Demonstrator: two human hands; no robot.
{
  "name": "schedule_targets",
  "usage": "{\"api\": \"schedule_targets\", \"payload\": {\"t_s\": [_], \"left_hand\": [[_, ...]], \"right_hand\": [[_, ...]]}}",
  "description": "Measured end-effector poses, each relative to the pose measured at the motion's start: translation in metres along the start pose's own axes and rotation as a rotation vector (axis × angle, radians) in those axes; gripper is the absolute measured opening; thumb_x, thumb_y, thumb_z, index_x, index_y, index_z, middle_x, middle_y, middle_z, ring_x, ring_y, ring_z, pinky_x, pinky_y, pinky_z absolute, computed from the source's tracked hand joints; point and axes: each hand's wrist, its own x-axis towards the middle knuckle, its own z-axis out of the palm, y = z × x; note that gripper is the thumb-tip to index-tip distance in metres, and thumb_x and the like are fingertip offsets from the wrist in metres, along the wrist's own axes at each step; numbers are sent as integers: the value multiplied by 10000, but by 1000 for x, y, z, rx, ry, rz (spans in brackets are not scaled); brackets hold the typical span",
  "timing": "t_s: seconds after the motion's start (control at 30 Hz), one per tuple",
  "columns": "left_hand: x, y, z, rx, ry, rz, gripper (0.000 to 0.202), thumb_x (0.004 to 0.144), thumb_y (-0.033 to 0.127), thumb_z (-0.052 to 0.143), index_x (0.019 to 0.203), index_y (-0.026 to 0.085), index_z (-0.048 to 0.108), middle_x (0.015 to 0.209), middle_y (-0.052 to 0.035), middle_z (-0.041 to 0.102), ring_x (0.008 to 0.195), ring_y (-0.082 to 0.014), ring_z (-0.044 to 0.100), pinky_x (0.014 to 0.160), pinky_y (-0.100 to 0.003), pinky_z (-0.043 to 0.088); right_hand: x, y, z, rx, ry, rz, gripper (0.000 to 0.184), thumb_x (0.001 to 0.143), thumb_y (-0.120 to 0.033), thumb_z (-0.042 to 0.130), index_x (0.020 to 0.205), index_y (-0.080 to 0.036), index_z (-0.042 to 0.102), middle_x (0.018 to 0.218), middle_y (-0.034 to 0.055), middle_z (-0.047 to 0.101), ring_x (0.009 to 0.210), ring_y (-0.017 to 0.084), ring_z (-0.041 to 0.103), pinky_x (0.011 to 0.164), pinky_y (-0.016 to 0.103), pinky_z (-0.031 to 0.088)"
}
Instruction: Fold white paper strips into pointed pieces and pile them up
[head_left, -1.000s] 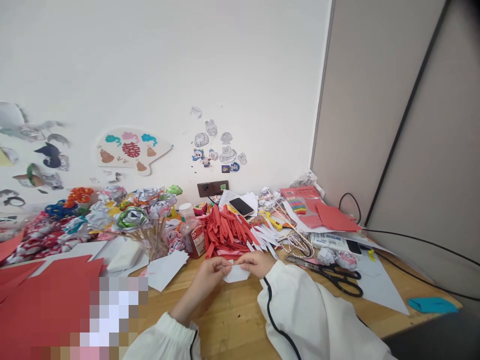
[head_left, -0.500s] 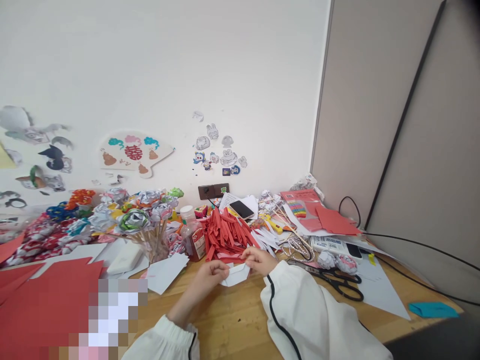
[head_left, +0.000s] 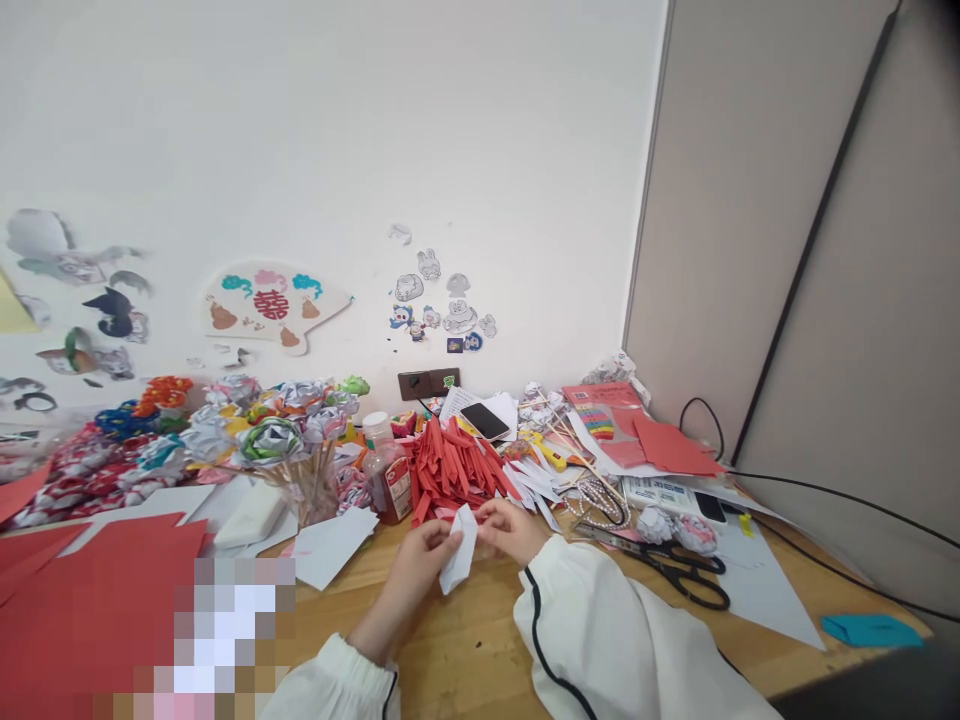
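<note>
Both my hands hold one small folded white paper piece (head_left: 459, 548) just above the wooden table (head_left: 465, 640). My left hand (head_left: 424, 556) pinches its left side, my right hand (head_left: 508, 527) pinches its upper right edge. The paper stands on end, tilted, its lower tip hanging free. Right behind my hands lies a heap of folded red paper strips (head_left: 454, 464). Both arms wear white sleeves with a black line.
A glue bottle (head_left: 385, 471) and paper flowers on sticks (head_left: 279, 430) stand at the left, red sheets (head_left: 97, 590) at the near left. Black scissors (head_left: 679, 570), a phone (head_left: 484, 421), cables and a teal paper (head_left: 870, 630) lie to the right. A wall runs behind.
The white paper lay flat and wide between my hands; now it is turned up on end and looks narrower. My hands have come closer together.
</note>
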Motion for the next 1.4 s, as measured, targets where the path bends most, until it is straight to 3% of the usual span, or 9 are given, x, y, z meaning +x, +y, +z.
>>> {"api": "schedule_targets", "payload": {"t_s": [0.17,0.43,0.5,0.67,0.73,1.17,1.4], "left_hand": [[-1,1,-1,-144,117,-21,320,545,442,605,596,136,526,486,34,525,417,-87,458,422,-191,333],[-5,8,5,-246,117,-51,323,563,448,591,553,146,479,486,35,535,451,-106,515,475,-223,408],[-5,8,5,-168,83,-29,324,563,450,589,574,142,489,488,23,545,449,-113,515,447,-217,399],[-7,0,4,-28,-158,-44,315,594,444,558,606,132,515,468,19,538,389,-104,484,385,-215,375],[-7,-3,4,-6,-178,-56,305,599,436,551,596,134,510,445,25,525,374,-104,483,376,-216,374],[-5,-10,12,29,-145,-87,326,613,471,508,565,152,456,436,35,524,358,-105,500,374,-220,397],[-8,-6,22,27,-34,-8,295,642,437,476,519,172,430,359,60,466,301,-102,456,329,-207,347]], "right_hand": [[0,10,15,81,-145,121,363,540,-419,634,738,-143,503,588,-13,560,465,84,512,461,208,408],[0,6,26,148,-14,130,348,576,-452,582,676,-135,480,585,4,589,416,80,502,437,215,403],[-1,4,26,156,0,135,343,581,-448,576,668,-137,461,566,-5,583,408,77,499,433,211,400],[0,3,25,144,55,128,319,602,-436,557,654,-141,446,503,-26,550,394,71,482,422,202,388],[0,3,24,125,79,123,298,615,-420,552,662,-141,457,503,-28,545,387,64,466,419,199,384],[0,1,26,157,95,147,312,594,-435,544,603,-146,426,486,-20,544,372,71,449,413,212,358],[1,4,27,190,162,121,319,599,-440,536,591,-142,423,455,-27,527,362,69,453,409,211,371]]}}
